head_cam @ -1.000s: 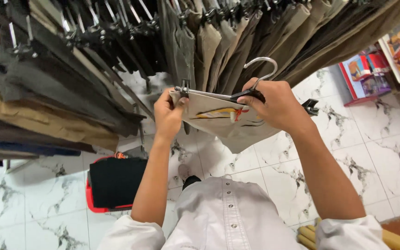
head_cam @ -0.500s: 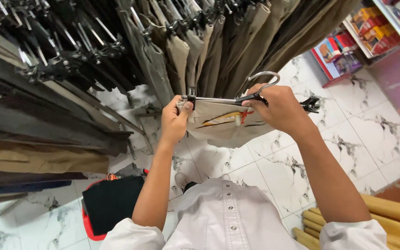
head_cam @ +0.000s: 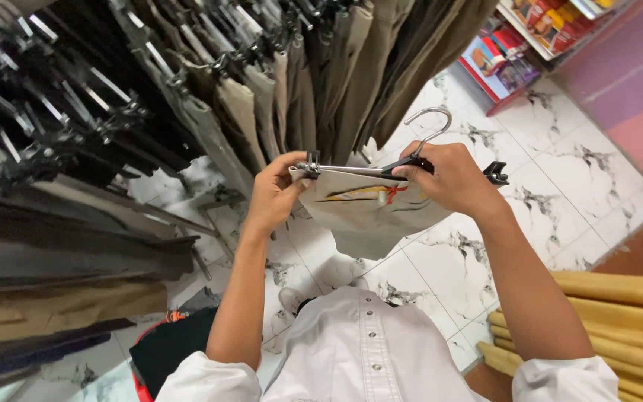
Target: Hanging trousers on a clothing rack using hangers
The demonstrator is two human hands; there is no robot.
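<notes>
— What do the hands hold?

— A clip hanger [head_cam: 403,168] with beige trousers [head_cam: 370,212] hanging from it, held up in front of the rack [head_cam: 210,82] of hung trousers. The left hand [head_cam: 273,195] pinches the left clip and the waistband; the right hand [head_cam: 448,179] is closed around the bar near the hook.

— Anything different from half a second ago?

— The grip is the same. The hanger sits a little further right and closer to level. The shelf [head_cam: 530,45] of boxes shows more at top right, and a yellow stack [head_cam: 619,313], perhaps rolled cloth, fills more of the lower right.
</notes>
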